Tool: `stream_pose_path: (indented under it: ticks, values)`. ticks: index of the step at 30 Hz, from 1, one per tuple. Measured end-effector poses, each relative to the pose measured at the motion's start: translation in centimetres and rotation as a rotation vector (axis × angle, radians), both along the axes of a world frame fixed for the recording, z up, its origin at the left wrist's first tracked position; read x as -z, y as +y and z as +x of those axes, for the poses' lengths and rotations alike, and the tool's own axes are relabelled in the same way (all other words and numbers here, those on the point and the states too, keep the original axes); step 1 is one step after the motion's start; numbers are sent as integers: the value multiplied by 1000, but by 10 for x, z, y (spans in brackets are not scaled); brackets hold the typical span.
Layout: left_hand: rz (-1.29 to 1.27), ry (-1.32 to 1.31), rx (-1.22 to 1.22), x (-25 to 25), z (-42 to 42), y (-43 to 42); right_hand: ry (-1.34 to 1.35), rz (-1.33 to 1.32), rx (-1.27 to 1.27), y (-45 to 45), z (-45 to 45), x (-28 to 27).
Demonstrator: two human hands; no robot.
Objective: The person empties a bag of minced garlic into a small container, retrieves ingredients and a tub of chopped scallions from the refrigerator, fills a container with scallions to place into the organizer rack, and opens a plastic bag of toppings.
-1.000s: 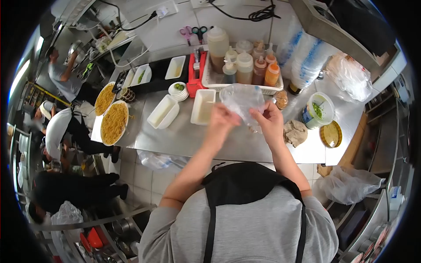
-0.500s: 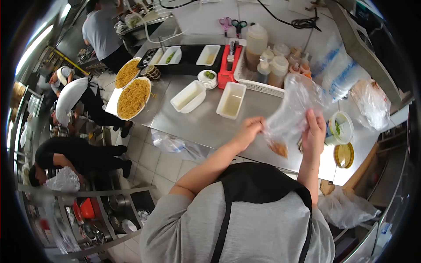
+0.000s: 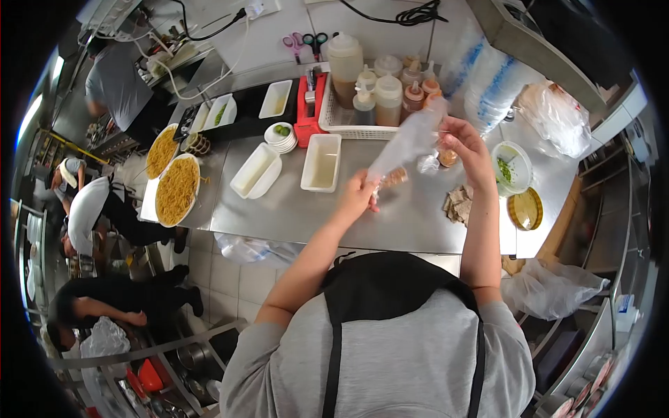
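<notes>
My left hand is closed round the gathered lower part of a clear plastic bag, above the steel counter. Something brownish shows beside its fingers. The bag stretches up and right to my right hand, whose fingers are pinched at its edge. Under my right hand lie a small clear bundle and a small bag of brown stuff. A crumpled beige cloth-like heap rests left of my right forearm.
A white basket holds sauce bottles behind my hands. White trays, a red device and noodle platters stand left. A tub of chopped greens and yellow lid are right. Several people work at the far left.
The bag, spread wide before, is now drawn out narrow between my hands. My left hand has closed round its lower part. The view has swung, and the co-workers have shifted.
</notes>
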State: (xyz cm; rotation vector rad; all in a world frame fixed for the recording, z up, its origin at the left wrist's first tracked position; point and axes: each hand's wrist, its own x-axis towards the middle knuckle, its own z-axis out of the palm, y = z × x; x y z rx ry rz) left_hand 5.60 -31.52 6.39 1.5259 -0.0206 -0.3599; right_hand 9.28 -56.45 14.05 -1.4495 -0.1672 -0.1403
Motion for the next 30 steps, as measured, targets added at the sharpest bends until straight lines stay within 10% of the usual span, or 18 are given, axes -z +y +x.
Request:
stream_pose_path:
  ticks: [6,13,21,24,30]
  values:
    - [502,-441,-233,40,-12,-8,-210,-1132,334,-37,17,69]
    - [303,-637,-93,-5,-31,-7,-136,-974,374,-20,10,101]
    - [166,-510,44,-2,-38,-20,79,-509,-158,27,-49,52]
    - [298,-434,15,27,-22,-9,-218,-933,114,40,-47,71]
    - [262,-284,-14,33,-23,-12,-184,-838,30,47,-55,75]
